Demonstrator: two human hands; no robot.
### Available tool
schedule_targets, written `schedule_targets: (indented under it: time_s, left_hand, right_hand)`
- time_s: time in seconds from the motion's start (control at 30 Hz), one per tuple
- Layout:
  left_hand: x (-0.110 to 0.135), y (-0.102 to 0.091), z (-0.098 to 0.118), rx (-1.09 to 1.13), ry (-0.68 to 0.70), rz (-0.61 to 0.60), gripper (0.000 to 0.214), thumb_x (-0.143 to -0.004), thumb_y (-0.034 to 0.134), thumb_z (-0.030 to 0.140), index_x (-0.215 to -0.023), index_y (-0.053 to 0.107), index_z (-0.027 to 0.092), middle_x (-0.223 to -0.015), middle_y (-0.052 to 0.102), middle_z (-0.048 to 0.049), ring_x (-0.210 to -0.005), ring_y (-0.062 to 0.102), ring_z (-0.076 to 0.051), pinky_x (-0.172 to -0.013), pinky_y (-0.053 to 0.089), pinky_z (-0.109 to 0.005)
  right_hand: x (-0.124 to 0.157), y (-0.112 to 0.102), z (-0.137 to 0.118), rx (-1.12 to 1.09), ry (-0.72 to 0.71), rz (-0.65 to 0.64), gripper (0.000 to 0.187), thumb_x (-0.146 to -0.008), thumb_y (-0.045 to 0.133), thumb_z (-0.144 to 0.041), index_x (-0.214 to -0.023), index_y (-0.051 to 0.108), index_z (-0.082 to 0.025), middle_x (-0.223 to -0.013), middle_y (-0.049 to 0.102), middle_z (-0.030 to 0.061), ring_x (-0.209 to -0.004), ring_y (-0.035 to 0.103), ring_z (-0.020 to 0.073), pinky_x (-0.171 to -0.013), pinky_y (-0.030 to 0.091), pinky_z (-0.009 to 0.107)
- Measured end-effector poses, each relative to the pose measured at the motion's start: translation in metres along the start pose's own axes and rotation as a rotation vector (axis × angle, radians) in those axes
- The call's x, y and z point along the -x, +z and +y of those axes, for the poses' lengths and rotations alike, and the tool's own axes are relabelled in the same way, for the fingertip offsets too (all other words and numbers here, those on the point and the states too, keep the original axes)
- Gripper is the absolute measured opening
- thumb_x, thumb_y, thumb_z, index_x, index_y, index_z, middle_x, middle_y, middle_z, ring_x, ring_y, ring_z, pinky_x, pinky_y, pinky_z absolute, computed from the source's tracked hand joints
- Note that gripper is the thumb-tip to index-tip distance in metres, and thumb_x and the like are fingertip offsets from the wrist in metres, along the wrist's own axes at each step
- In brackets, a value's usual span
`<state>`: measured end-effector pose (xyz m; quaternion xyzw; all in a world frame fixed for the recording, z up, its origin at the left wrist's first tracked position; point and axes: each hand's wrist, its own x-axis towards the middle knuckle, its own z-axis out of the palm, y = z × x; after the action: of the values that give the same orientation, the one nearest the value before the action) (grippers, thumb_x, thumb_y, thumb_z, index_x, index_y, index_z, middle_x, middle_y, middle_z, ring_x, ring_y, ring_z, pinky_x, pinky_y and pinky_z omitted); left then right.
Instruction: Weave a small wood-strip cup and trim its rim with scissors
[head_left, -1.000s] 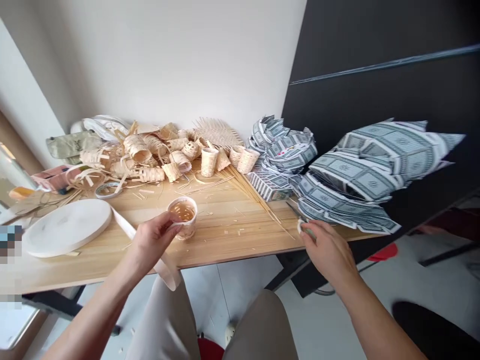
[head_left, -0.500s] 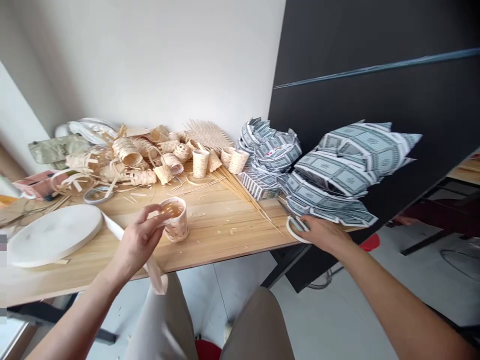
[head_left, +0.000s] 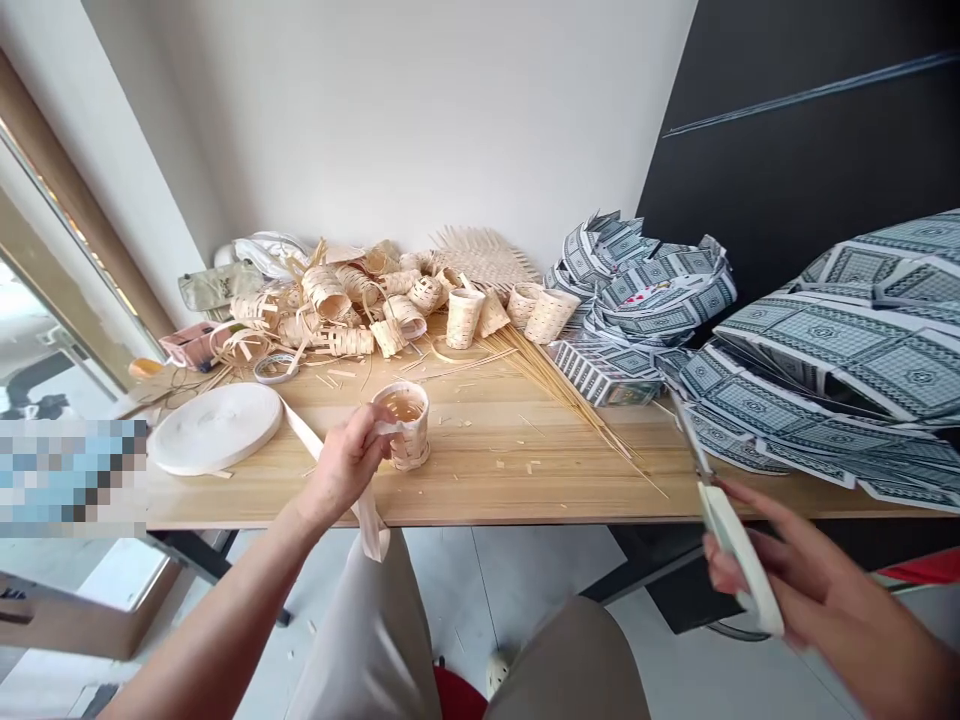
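The left hand (head_left: 346,462) is closed in a fingertip pinch on a flat white fabric-like ribbon (head_left: 302,424), which runs from a wide, flat white roll (head_left: 216,428) on the left of the bench (head_left: 480,492) and droops in a loop past the front edge. Just beyond those fingertips, a small, pale cup woven from thin wood-like strips (head_left: 411,447) stands upright on the bench; whether they touch it cannot be told. The right hand (head_left: 810,585) is curled around white-handled metal scissors (head_left: 739,548), blades pointing away, though blur hides how the fingers sit in the loops.

The ribbon looks light, limp and prone to twisting, best pinched flat close to its end. The cup seems light and springy but easily crushed or tipped; a gentle hold low around its wall would suit it. The scissors look stiff and are safest taken by the handles.
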<state>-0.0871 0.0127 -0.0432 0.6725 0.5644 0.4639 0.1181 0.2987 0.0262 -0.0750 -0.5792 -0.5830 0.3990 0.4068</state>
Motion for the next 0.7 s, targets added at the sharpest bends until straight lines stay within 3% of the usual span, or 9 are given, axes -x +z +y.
schedule_targets:
  time_s: [0.07,0.13,0.23,0.33,0.5,0.7]
  left_hand:
    - [0.0,0.003,0.002,0.052,-0.036,0.02,0.014,-0.076,0.044,0.013,-0.087,0.05,0.02,-0.059,0.054,0.005,-0.046,0.048,-0.007,-0.046,0.04,-0.017]
    - [0.0,0.005,0.004,0.124,-0.071,0.035,0.015,-0.076,0.043,0.013,-0.087,0.05,0.02,-0.054,0.052,0.0062,-0.042,0.047,-0.007,-0.043,0.04,-0.018]
    - [-0.003,0.007,0.01,0.23,-0.126,0.054,0.009,-0.077,0.045,0.018,-0.086,0.048,0.02,-0.052,0.053,0.0066,-0.042,0.049,-0.007,-0.044,0.042,-0.018]
    - [-0.005,0.007,0.016,0.355,-0.181,0.051,0.008,-0.078,0.047,0.023,-0.086,0.045,0.021,-0.052,0.055,0.007,-0.045,0.052,-0.009,-0.045,0.044,-0.019]
    - [-0.008,0.002,0.019,0.482,-0.205,0.003,0.012,-0.078,0.048,0.028,-0.085,0.044,0.02,-0.054,0.058,0.0055,-0.049,0.055,-0.009,-0.046,0.046,-0.02]
    - [-0.007,-0.005,0.014,0.523,-0.187,-0.053,0.014,-0.079,0.05,0.031,-0.084,0.044,0.019,-0.06,0.06,0.0035,-0.057,0.059,-0.011,-0.053,0.049,-0.023]
  right_hand:
    - [0.023,0.029,-0.014,-0.293,0.058,-0.199,0.064,-0.061,0.066,-0.063,-0.115,0.044,-0.039,-0.083,0.059,0.0078,-0.065,0.056,0.0213,-0.051,0.042,0.032]
    - [0.038,0.06,-0.031,-0.532,0.065,-0.386,0.071,-0.054,0.064,-0.072,-0.113,0.044,-0.037,-0.075,0.055,0.006,-0.06,0.051,0.0202,-0.041,0.033,0.026]
    - [0.047,0.1,-0.053,-0.725,0.065,-0.538,0.049,-0.069,0.065,-0.053,-0.109,0.044,-0.034,-0.074,0.052,0.0024,-0.056,0.048,0.0149,-0.044,0.031,0.023]
    - [0.046,0.129,-0.067,-0.778,-0.015,-0.734,0.045,-0.072,0.066,-0.045,-0.108,0.042,-0.032,-0.077,0.051,0.0003,-0.059,0.048,0.0133,-0.047,0.033,0.022]
    - [0.042,0.153,-0.078,-0.787,-0.108,-0.795,0.054,-0.076,0.057,-0.058,-0.116,0.04,-0.025,-0.075,0.049,0.0004,-0.068,0.044,0.013,-0.056,0.034,0.023]
    - [0.036,0.169,-0.077,-0.669,-0.013,-0.845,0.053,-0.076,0.055,-0.06,-0.107,0.04,-0.02,-0.071,0.048,-0.0008,-0.055,0.045,0.0104,-0.05,0.033,0.023]
